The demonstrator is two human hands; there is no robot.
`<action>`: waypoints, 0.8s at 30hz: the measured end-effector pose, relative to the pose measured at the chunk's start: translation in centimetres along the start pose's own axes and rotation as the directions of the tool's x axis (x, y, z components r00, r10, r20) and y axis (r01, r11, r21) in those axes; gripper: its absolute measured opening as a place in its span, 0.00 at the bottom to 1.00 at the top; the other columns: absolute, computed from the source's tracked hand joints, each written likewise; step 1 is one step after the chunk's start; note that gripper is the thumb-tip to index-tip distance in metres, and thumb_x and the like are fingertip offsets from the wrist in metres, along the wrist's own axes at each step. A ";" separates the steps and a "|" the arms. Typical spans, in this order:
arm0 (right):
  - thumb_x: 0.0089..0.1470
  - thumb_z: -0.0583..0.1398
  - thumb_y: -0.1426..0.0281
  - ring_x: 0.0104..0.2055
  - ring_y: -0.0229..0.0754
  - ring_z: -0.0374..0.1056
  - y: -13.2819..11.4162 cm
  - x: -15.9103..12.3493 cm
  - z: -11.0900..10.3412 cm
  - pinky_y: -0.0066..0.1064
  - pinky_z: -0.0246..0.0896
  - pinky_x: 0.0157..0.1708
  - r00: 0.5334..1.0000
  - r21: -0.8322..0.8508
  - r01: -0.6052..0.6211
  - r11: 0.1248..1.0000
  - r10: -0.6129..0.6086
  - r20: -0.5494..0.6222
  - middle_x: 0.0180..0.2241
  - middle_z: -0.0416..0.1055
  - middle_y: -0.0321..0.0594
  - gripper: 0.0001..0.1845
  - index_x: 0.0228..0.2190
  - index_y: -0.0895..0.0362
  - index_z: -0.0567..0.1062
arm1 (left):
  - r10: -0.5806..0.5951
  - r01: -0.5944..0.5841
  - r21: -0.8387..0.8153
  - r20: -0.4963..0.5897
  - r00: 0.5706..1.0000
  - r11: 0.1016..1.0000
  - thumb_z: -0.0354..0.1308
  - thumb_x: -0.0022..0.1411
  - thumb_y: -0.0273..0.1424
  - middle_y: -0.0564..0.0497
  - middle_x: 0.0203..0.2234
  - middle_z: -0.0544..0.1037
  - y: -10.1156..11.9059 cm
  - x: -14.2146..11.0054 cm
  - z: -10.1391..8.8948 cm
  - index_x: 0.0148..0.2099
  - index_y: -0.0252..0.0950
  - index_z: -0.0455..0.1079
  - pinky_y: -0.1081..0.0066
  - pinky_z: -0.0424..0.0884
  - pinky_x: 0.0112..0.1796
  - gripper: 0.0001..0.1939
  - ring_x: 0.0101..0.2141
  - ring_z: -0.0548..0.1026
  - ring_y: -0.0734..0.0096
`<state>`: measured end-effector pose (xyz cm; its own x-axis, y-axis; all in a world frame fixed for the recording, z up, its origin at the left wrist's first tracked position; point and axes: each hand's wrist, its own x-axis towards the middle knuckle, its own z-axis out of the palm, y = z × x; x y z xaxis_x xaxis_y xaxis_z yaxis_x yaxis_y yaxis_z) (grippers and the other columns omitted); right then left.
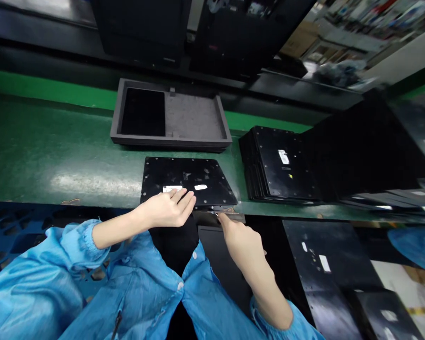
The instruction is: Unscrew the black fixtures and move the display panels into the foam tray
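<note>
A flat black panel [212, 172] with studs along its edges and white labels lies on the green bench at its front edge. My left hand [168, 208] rests over the panel's near left part, fingers stretched out and close together, holding nothing. Just below the near right edge of the panel, my right hand [241, 241] is closed in a pinch. A thin, shiny tip shows at its fingers, but most of what it grips is hidden. Beyond the panel stands a grey foam tray [198, 113] with a black sheet [143, 112] in its left part.
A stack of similar black panels [286, 163] stands to the right on the green bench [74, 156]. More dark panels [326, 250] lie lower right. A blue plastic crate [14, 226] is at the lower left. Large dark panels [141, 28] lean along the back.
</note>
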<state>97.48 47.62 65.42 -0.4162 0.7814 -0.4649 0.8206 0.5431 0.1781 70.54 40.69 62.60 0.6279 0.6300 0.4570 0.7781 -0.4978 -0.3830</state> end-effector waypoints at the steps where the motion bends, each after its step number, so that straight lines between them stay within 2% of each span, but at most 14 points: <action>1: 0.76 0.49 0.71 0.40 0.56 0.84 0.0 0.0 0.0 0.35 0.68 0.33 1.000 -0.005 -0.002 1.000 0.002 0.005 0.40 0.83 0.47 0.24 0.66 0.50 0.73 | 0.002 -0.002 -0.001 0.000 1.000 1.000 0.58 0.73 0.21 0.34 0.52 0.84 -0.3 0.3 -0.4 0.57 0.25 0.78 0.61 0.86 0.48 0.14 0.49 0.85 0.56; 6: 0.79 0.49 0.65 0.38 0.53 0.84 0.5 -0.1 0.3 0.33 0.59 0.29 0.999 0.036 -0.013 0.999 0.015 -0.036 0.41 0.85 0.42 0.20 0.60 0.47 0.76 | -0.062 0.061 -0.018 -0.022 0.998 0.998 0.58 0.73 0.19 0.34 0.51 0.85 -1.7 1.7 -1.4 0.56 0.23 0.77 0.64 0.86 0.46 0.13 0.48 0.86 0.57; 9: 0.80 0.50 0.61 0.36 0.51 0.83 0.3 -0.1 0.4 0.32 0.56 0.29 0.994 0.123 -0.033 0.992 0.045 -0.102 0.41 0.85 0.39 0.17 0.54 0.47 0.77 | -0.130 0.132 -0.075 0.028 0.991 0.988 0.56 0.74 0.19 0.37 0.51 0.85 -2.9 2.3 -1.8 0.57 0.26 0.76 0.68 0.84 0.43 0.13 0.48 0.85 0.62; 11: 0.79 0.52 0.58 0.36 0.50 0.82 -0.5 0.5 0.1 0.32 0.56 0.29 0.987 0.182 0.004 0.983 0.025 -0.158 0.37 0.84 0.39 0.16 0.51 0.50 0.77 | -0.176 0.184 -0.141 0.066 0.982 0.973 0.56 0.75 0.20 0.39 0.50 0.85 -3.7 2.8 -1.9 0.57 0.28 0.75 0.70 0.83 0.41 0.12 0.47 0.85 0.63; 14: 0.75 0.59 0.52 0.39 0.51 0.82 -2.3 2.8 -0.6 0.32 0.61 0.32 0.963 0.211 0.175 0.962 -0.123 -0.238 0.36 0.84 0.40 0.19 0.55 0.51 0.75 | -0.209 0.231 -0.226 0.118 0.971 0.946 0.56 0.76 0.22 0.40 0.47 0.85 -4.6 3.4 -2.3 0.56 0.30 0.74 0.70 0.80 0.40 0.11 0.46 0.85 0.63; 18: 0.71 0.64 0.53 0.49 0.55 0.82 -4.0 7.0 -1.7 0.35 0.69 0.43 0.895 0.140 0.418 0.898 -0.380 -0.236 0.47 0.84 0.49 0.26 0.60 0.56 0.75 | -0.214 0.266 -0.262 0.210 0.954 0.928 0.54 0.77 0.22 0.42 0.47 0.85 -5.0 4.1 -2.9 0.54 0.31 0.74 0.73 0.76 0.37 0.10 0.45 0.85 0.64; 22: 0.67 0.69 0.53 0.59 0.60 0.77 -3.8 9.8 -2.4 0.39 0.69 0.58 0.834 0.064 0.523 0.850 -0.496 -0.241 0.56 0.81 0.56 0.30 0.61 0.59 0.79 | -0.203 0.265 -0.268 0.240 0.949 0.926 0.53 0.80 0.25 0.44 0.43 0.85 -4.9 4.2 -3.4 0.53 0.31 0.74 0.71 0.72 0.31 0.09 0.44 0.84 0.64; 24: 0.65 0.70 0.52 0.60 0.61 0.76 -3.5 10.5 -2.8 0.41 0.66 0.62 0.817 0.061 0.554 0.830 -0.529 -0.229 0.57 0.80 0.57 0.33 0.61 0.60 0.79 | -0.202 0.264 -0.265 0.240 0.949 0.927 0.54 0.80 0.27 0.46 0.41 0.85 -4.8 4.2 -3.4 0.51 0.31 0.74 0.69 0.70 0.29 0.08 0.42 0.84 0.65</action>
<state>89.17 54.77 62.33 -0.8637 0.4218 -0.2757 0.4744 0.8652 -0.1626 69.51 43.66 69.08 0.4358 0.8419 0.3183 0.8912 -0.4531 -0.0218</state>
